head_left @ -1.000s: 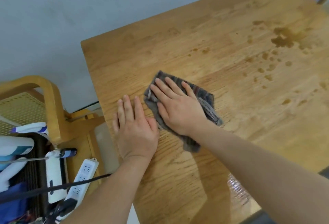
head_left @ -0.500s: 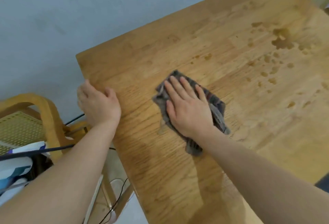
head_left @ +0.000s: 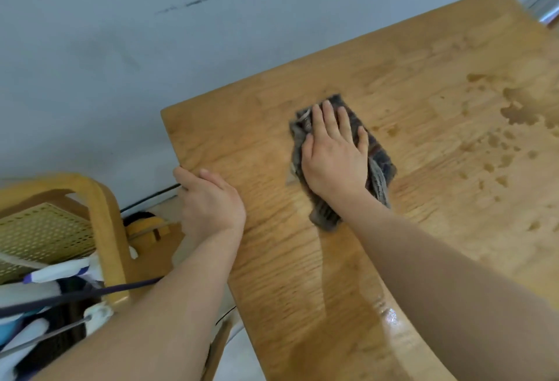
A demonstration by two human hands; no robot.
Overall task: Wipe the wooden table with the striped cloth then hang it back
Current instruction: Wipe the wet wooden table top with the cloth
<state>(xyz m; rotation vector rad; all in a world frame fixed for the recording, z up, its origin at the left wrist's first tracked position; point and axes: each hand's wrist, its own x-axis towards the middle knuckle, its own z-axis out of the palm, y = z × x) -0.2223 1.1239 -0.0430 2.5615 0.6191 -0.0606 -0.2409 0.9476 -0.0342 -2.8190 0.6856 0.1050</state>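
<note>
While the left hand (head_left: pixel 211 205) grips the left edge of the counter (head_left: pixel 272 259), fingers curled over it, the right hand (head_left: pixel 332 153) presses the striped cloth (head_left: pixel 380 158) flat farther in, fingers straight and slightly spread, with wet spots (head_left: pixel 514 111) beyond toward the far right corner.

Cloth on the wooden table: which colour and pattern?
Dark grey striped cloth, clearest in head view.

R hand (head_left: pixel 332 153) on cloth (head_left: pixel 383 166), on table (head_left: pixel 423 244); L hand (head_left: pixel 211 203) at table's left edge
</note>
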